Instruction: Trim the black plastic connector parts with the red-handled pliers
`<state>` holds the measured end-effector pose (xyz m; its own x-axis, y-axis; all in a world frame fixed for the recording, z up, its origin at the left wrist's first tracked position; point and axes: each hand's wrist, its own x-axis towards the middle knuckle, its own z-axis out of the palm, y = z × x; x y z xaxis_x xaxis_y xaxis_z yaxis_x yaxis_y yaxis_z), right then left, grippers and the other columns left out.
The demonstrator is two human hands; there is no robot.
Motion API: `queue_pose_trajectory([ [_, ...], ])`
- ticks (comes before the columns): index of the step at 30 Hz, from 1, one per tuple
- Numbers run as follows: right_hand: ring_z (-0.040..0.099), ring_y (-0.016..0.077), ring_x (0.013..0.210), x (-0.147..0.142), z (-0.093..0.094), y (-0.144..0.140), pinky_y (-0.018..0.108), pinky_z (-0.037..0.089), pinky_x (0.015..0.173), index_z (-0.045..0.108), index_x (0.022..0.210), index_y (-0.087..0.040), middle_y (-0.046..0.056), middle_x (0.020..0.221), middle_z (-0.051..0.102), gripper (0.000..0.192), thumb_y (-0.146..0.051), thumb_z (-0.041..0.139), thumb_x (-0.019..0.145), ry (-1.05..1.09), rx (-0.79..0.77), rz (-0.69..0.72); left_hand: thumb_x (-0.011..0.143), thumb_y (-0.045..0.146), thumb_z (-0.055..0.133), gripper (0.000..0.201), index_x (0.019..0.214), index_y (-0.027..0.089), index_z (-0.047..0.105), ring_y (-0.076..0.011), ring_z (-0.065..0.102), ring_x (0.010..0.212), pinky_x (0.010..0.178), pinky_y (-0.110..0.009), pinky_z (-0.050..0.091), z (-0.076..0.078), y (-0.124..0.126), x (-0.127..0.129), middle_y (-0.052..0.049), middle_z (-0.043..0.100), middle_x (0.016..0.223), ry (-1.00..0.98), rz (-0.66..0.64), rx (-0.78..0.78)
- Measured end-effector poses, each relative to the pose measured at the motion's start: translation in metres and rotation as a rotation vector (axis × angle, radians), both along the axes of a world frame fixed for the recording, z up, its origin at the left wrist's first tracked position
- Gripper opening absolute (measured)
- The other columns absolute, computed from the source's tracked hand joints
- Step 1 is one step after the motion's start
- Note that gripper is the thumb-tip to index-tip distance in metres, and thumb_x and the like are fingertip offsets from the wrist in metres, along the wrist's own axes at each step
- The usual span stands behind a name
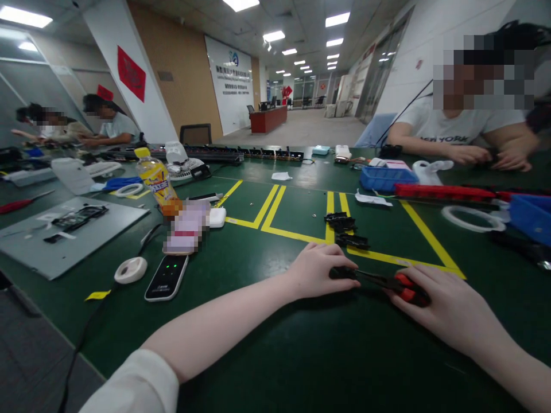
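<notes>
My left hand (pixel 316 269) is closed around a small black part (pixel 342 272) above the green table; its exact kind cannot be made out. My right hand (pixel 443 304) grips thin-nosed pliers (pixel 407 287) with red and black handles. Their narrow metal tip points left and reaches the black part at my left fingers. Just beyond my left hand, several similar black parts (pixel 350 240) lie in a loose cluster across the yellow tape lines.
Yellow tape (pixel 297 234) marks boxes on the green table (pixel 258 355). At left are a drink bottle (pixel 155 178), a black-faced device (pixel 167 278), a white fan (pixel 181 163) and a grey board (pixel 26 246). Blue bins (pixel 385 179) stand right. A co-worker (pixel 465 129) sits opposite.
</notes>
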<state>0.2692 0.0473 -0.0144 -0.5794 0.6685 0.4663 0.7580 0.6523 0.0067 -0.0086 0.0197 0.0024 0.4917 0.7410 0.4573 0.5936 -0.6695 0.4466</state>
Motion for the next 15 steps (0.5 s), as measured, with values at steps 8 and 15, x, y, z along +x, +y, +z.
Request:
queue_pose_trajectory([
  [8,0.066,0.0325,0.087,0.0042,-0.0009,0.0009,0.048,0.054,0.072,0.066,0.1,-0.021,0.013,0.099,0.07,0.042,-0.057,0.053,0.082,-0.029,0.013,0.041,0.088,0.042,0.065,0.032,0.111,0.02,0.067,-0.0175,0.06,0.095,0.087,-0.031,0.038,0.0028,0.0013,-0.0012,-0.003,0.065,0.103,0.021,-0.057,-0.034],
  [15,0.064,0.0324,0.089,0.001,0.002,-0.0025,0.049,0.054,0.073,0.065,0.1,-0.024,0.011,0.096,0.068,0.039,-0.056,0.055,0.08,0.019,-0.091,0.029,0.089,0.043,0.063,0.031,0.112,0.022,0.065,-0.0194,0.06,0.097,0.087,-0.032,0.04,0.0069,0.0012,-0.0021,-0.004,0.065,0.106,0.033,-0.084,-0.129],
])
